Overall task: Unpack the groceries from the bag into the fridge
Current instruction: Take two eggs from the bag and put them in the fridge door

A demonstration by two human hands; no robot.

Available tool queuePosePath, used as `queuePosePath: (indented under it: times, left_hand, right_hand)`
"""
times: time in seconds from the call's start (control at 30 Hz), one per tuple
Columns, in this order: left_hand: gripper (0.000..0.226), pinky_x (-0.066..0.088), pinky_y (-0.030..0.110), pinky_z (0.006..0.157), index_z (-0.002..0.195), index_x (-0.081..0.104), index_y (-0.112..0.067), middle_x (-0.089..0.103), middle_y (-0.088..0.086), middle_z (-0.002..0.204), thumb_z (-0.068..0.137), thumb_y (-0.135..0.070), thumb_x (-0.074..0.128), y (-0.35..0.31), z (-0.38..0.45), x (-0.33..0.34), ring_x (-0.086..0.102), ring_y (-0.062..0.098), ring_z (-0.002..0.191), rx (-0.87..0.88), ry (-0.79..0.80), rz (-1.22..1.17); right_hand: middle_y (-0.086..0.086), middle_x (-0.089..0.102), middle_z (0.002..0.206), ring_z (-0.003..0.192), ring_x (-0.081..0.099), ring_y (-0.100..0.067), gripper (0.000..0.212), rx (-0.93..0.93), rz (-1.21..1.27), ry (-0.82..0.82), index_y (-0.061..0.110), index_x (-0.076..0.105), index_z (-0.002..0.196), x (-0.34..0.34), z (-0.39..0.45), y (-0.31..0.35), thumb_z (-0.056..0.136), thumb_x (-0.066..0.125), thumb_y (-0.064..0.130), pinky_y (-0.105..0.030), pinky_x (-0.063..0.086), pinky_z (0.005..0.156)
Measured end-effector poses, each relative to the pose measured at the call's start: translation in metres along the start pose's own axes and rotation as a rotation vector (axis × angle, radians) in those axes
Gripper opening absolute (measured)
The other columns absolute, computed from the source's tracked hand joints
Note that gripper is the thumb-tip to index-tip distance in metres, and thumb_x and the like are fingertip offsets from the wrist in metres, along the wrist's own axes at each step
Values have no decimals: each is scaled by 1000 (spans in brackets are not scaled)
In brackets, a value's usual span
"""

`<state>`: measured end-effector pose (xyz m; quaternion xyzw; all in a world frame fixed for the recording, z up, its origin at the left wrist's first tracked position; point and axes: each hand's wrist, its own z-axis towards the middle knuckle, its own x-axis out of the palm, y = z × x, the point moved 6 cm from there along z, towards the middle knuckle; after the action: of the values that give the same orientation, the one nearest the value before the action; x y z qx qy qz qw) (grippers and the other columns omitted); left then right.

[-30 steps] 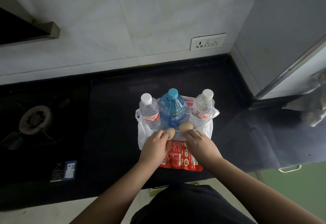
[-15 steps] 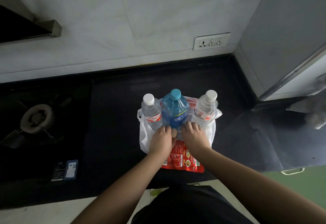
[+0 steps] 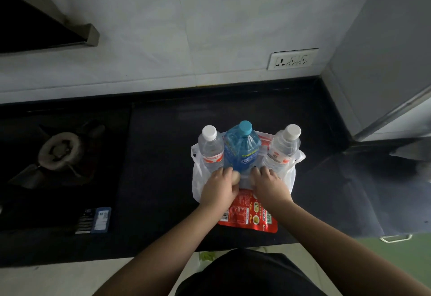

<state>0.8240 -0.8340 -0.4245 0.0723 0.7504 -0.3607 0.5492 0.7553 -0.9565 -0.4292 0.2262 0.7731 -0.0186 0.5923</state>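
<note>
A white plastic bag stands on the black counter. In it are a blue bottle between two clear water bottles. A red snack packet sticks out of its near side. My left hand grips a tan egg at the bag's mouth, just in front of the blue bottle. My right hand sits beside it with fingers curled down into the bag. The egg it held a moment ago is hidden under them.
The grey fridge stands at the right end of the counter, its door edge showing. A gas burner lies to the left, with a range hood above it. A wall socket is behind the bag. A dark cloth covers the counter's right part.
Both hands, each holding an egg above the bag a second ago, have moved forward and down into the bag's mouth. The right hand's egg has gone out of sight.
</note>
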Motion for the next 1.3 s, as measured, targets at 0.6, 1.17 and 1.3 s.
queuePosePath:
  times: [0.6, 1.17, 1.3]
  left_hand:
    - [35, 53, 37, 93, 117, 64, -10, 66, 14, 119, 83, -18, 66, 46, -74, -76, 67, 26, 107, -539, 223, -1537]
    - [36, 57, 31, 77, 120, 57, -3, 69, 19, 107, 89, -19, 52, 47, -105, -118, 67, 30, 97, -338, 299, -1729]
    - [31, 57, 31, 74, 115, 61, -7, 67, 20, 106, 87, -21, 58, 45, -117, -122, 68, 28, 93, -333, 191, -1763]
  right_hand:
    - [-18, 59, 122, 103, 65, -26, 42, 470, 1901, 219, 10, 58, 122, -31, -80, 51, 82, 65, 21, -31, 56, 82]
    - [-20, 67, 112, 103, 67, -31, 71, 317, 2190, 330, 3, 53, 125, -48, -104, 114, 66, 85, 24, -32, 58, 75]
    - [-17, 70, 101, 92, 69, -26, 40, 331, 2201, 330, 6, 49, 127, -49, -107, 112, 90, 53, 22, -30, 58, 71]
